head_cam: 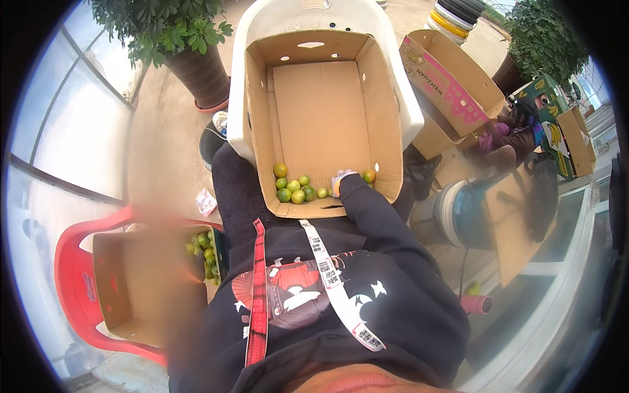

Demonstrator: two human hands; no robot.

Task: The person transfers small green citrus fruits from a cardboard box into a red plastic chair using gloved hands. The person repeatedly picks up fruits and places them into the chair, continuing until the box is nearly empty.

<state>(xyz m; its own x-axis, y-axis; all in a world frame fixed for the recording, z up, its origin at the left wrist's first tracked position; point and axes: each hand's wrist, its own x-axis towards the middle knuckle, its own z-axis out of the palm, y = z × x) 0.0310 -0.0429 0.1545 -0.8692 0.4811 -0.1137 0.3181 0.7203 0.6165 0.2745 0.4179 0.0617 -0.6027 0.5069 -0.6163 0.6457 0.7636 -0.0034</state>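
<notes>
My right hand [340, 182], in a pale glove with an orange part, reaches into a cardboard carton [322, 142] in front of me. It is down among the small green citrus fruits [298, 196] along the carton's near wall. My wrist and sleeve cover the fingers, so their grip is hidden. Beside the hand, to the right, lies an orange-green fruit [368, 176]. Another orange-tinged fruit [280, 170] rests at the near left corner. The carton sits on a white plastic chair [241, 98]. My left hand is out of view; a blurred smudge covers the left side.
At left, a red plastic chair [73, 275] bears an open carton [115, 285] beside a box of green fruits [209, 253]. A potted plant [196, 73] and a dark bucket [210, 142] stand farther off. To the right are a printed carton [442, 88] and another person's purple-gloved hand [485, 142].
</notes>
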